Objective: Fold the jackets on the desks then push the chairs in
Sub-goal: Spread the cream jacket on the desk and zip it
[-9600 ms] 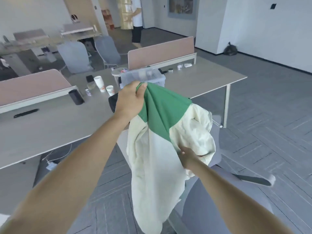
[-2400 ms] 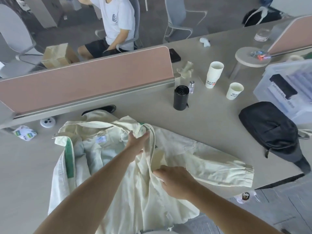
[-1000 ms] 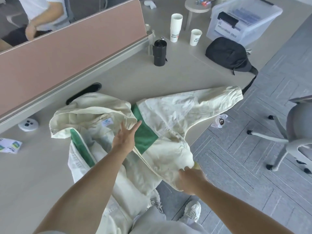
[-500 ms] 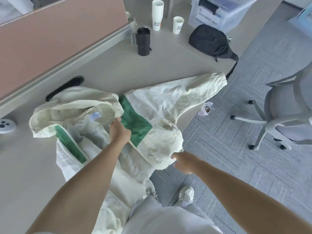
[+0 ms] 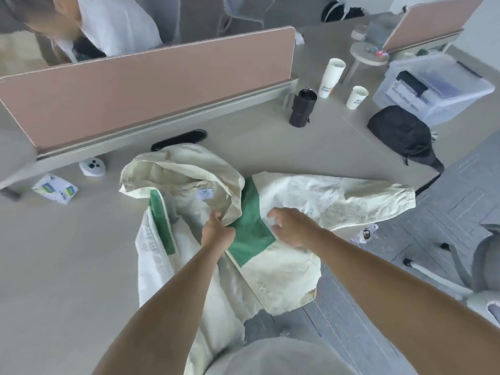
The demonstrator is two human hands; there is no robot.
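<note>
Two bare hands meet mid-frame over a cream hooded fabric jacket with green panels (image 5: pixel 284 272). It lies open on the pale grey desk (image 5: pixel 67 266), its hem drooping over the near edge and one sleeve stretched to the right. The left hand (image 5: pixel 217 231) pinches the zipper edge just below the hood, fingers curled on the cloth, while the right hand (image 5: pixel 290 226) hangs over the green shoulder panel, fingers loosely apart and holding nothing. A grey swivel chair (image 5: pixel 487 266) stands off the desk at the right edge.
</note>
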